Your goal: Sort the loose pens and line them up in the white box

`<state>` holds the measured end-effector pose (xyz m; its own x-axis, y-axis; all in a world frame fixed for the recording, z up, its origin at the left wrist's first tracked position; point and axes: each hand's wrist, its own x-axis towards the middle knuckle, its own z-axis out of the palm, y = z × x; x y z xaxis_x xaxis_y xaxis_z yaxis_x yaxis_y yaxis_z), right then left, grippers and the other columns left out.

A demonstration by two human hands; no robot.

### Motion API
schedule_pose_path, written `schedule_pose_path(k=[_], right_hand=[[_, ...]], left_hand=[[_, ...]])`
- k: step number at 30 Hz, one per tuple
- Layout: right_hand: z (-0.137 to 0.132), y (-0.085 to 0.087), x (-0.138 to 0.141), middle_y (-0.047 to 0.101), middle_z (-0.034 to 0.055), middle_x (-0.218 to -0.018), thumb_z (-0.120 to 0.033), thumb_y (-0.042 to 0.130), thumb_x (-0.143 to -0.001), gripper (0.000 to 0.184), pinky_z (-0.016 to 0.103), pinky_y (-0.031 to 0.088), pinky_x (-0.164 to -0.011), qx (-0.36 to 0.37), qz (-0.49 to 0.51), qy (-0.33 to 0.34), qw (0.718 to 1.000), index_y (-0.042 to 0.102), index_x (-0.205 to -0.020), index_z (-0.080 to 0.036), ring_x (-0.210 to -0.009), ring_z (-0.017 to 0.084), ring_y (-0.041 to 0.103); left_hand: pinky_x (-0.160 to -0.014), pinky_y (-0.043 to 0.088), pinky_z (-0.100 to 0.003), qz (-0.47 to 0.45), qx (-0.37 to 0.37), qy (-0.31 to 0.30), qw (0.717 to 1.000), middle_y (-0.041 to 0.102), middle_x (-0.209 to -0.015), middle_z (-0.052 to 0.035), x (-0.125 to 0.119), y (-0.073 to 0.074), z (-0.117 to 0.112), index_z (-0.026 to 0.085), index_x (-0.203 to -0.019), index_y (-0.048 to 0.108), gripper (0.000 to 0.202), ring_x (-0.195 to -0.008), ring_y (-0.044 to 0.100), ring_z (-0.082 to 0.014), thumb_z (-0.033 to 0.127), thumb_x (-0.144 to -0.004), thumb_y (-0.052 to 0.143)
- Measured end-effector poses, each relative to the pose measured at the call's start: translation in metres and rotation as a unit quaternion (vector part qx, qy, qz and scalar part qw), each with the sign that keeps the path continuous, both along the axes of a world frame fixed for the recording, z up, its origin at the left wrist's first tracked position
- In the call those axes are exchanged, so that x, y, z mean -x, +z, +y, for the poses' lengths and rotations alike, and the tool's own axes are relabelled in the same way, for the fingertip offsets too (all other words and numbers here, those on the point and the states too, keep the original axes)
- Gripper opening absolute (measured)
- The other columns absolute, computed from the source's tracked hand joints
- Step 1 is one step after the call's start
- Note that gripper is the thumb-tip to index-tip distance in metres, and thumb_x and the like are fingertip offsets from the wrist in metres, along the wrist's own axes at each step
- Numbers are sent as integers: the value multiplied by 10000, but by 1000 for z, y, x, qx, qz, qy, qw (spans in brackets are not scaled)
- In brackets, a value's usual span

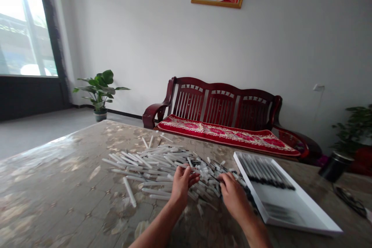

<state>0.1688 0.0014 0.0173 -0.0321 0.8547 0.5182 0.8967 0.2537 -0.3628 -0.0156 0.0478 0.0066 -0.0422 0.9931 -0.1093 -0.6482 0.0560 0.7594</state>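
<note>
A large pile of white pen barrels (154,170) lies loose on the table, with small white and black pen parts (207,172) along its right side. Over the pile, my left hand (182,186) pinches one white pen barrel (188,168) between thumb and fingers. My right hand (234,193) is closed at the fingertips on a thin dark stick, like a pen refill (214,178), pointing toward the left hand. Its far fingers are hidden. A shallow white box (308,211) beside the right hand holds a row of pens (266,168) with black ends.
The table (69,186) has a patterned cover. A dark red wooden bench (221,104) with a red floral cloth stands behind it. A dark pot (335,166) with a plant and a black cable (350,201) are at the right. Another potted plant (100,89) stands on the floor.
</note>
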Motion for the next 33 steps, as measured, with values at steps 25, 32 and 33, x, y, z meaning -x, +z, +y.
schedule_pose_path(k=[25,32,33], right_hand=[[-8,21,-3,679,70,-955,-271,420,-957,267,356,490,-861,-153,94,11,984,683,-992,-234,-936,215,621],[-9,23,-3,681,63,-926,-234,428,-929,268,348,484,-833,-143,83,9,986,695,-952,-236,-916,215,618],[-9,23,-3,682,63,-922,-229,427,-927,270,348,483,-831,-141,79,10,987,697,-949,-237,-915,216,617]], left_hand=[[-672,445,-246,625,-306,152,702,599,-879,-27,21,2,-5,290,-1061,709,301,-787,596,-168,181,-884,492],[-663,434,-236,644,-343,155,666,588,-863,-28,24,-1,-2,300,-1073,720,302,-762,564,-154,180,-880,520],[-664,434,-237,647,-345,154,662,586,-863,-29,24,-2,-2,298,-1076,720,297,-763,563,-153,189,-886,520]])
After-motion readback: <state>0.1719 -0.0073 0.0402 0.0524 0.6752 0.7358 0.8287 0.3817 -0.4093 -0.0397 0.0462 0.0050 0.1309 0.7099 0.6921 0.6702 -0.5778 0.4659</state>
